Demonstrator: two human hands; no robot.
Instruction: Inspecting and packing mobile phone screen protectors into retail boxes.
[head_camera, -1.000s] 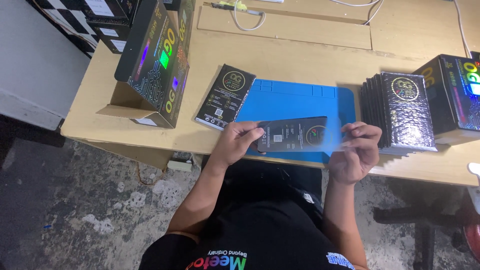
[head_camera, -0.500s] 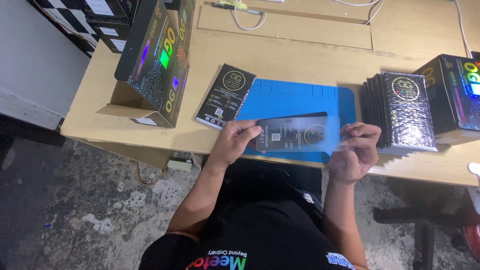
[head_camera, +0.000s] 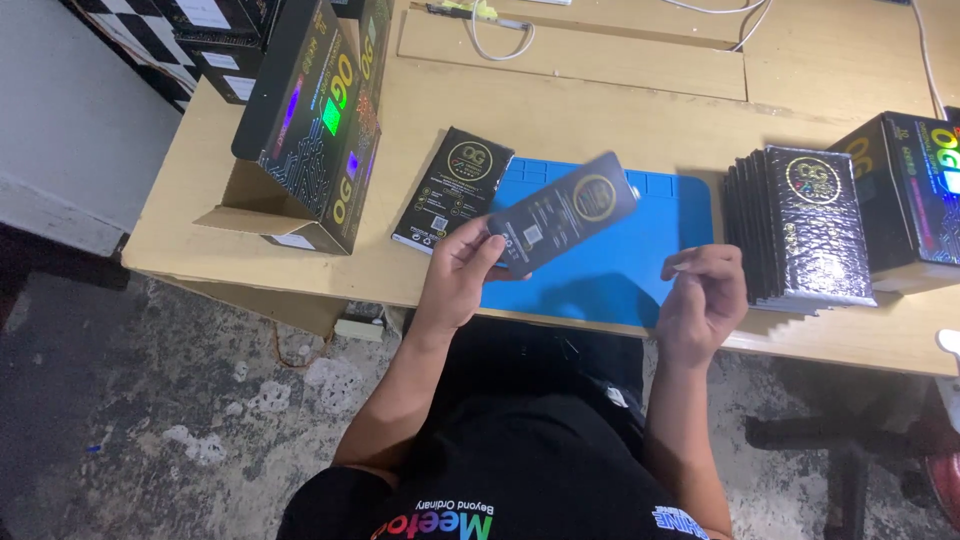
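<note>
While the left hand (head_camera: 462, 272) pinches one short end of a flat, dark rectangular sleeve with a gold ring emblem (head_camera: 565, 212), thumb on its face and fingers curled beneath, the sleeve slants up and away over the blue rubber work mat (head_camera: 660, 225) near the front edge of the pale wooden tabletop (head_camera: 600, 110), lifted clear of the mat. The right hand (head_camera: 703, 300) is off the sleeve, hovering beyond the mat's front right corner with its fingers loosely curled toward the thumb and nothing visible between them. A second dark sleeve (head_camera: 453, 187) lies flat at the mat's left edge. An open printed carton (head_camera: 305, 120) stands toward the tabletop's left corner, and a fanned stack of matching dark sleeves (head_camera: 808, 228) rests near the right edge, beside another printed box (head_camera: 912, 190).
</note>
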